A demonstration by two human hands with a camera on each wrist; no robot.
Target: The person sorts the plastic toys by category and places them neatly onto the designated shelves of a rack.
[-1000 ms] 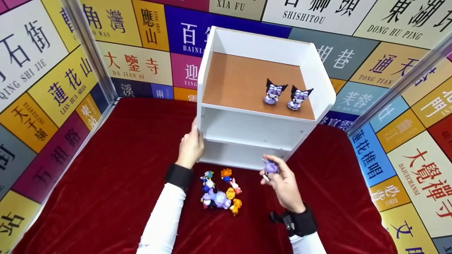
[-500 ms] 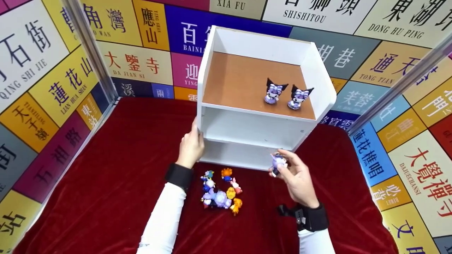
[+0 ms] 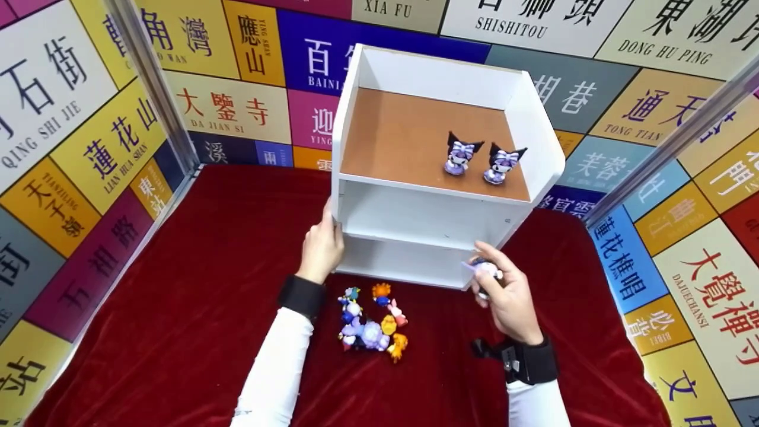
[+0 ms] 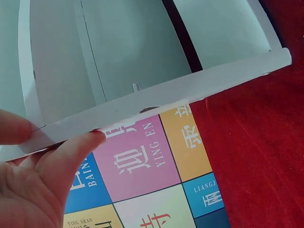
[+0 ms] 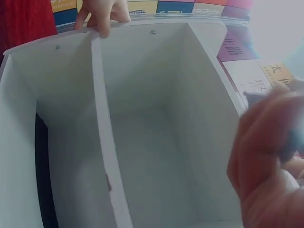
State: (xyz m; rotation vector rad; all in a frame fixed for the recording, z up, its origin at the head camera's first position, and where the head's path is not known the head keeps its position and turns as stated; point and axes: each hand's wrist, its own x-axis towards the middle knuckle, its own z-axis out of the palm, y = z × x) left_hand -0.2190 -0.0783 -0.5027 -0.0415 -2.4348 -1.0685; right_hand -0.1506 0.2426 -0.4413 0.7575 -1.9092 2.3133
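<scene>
A small white, purple and black figurine (image 3: 487, 270) is pinched between the fingers and thumb of my right hand (image 3: 514, 299), in front of the lower right of a white shelf unit (image 3: 415, 209). In the right wrist view this hand (image 5: 268, 156) is blurred and largely covers the figurine. My left hand (image 3: 321, 252) grips the unit's left side panel; the left wrist view shows a thumb and fingers on either side of the panel edge (image 4: 118, 111). Two figurines with black pointed ears, a left one (image 3: 456, 155) and a right one (image 3: 503, 164), stand on the brown top shelf (image 3: 403, 130).
Several small figurines lie grouped on the red cloth before the unit, among them a purple one (image 3: 372, 335), an orange one (image 3: 398, 346) and a pink-and-white one (image 3: 396, 312). Below the top, the unit has a middle and a bottom compartment. Printed panels (image 3: 231, 110) stand behind and at both sides.
My right hand has moved to the right with the figurine, which has turned and now shows more white. My left hand stays on the side panel, and the shelf unit keeps its place.
</scene>
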